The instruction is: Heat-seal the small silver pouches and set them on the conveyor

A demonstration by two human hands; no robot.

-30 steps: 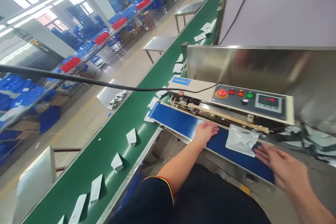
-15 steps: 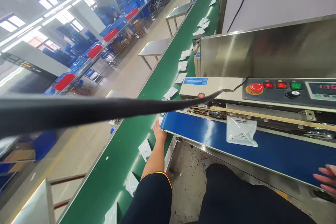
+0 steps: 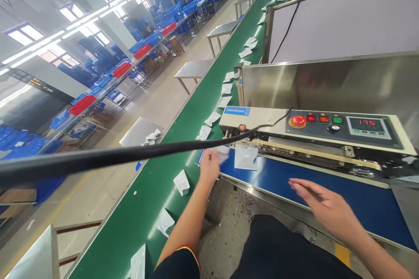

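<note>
My left hand [image 3: 208, 166] is at the left end of the sealer's blue belt [image 3: 343, 202]. Its fingers are closed on a blurred white pouch [image 3: 222, 154]. Just to the right, a second white pouch [image 3: 246, 157] lies on the blue belt, under the sealing rail. My right hand [image 3: 322, 205] hovers over the middle of the blue belt, fingers spread and holding nothing. The sealer's control panel [image 3: 340, 125] shows a red button and a display reading 175. Several white pouches [image 3: 182, 182] lie on the long green conveyor [image 3: 147, 209] to my left.
A black cable [image 3: 124, 155] crosses the view from the left to the sealer. A steel panel [image 3: 327, 85] rises behind the machine. Steel side tables [image 3: 193, 69] stand along the conveyor's far side. Shelves with blue and red crates [image 3: 122, 69] line the hall.
My left hand has come up from the green conveyor to the blue belt's end with a pouch. The pouch on the blue belt has travelled left. My right hand has moved in over the belt.
</note>
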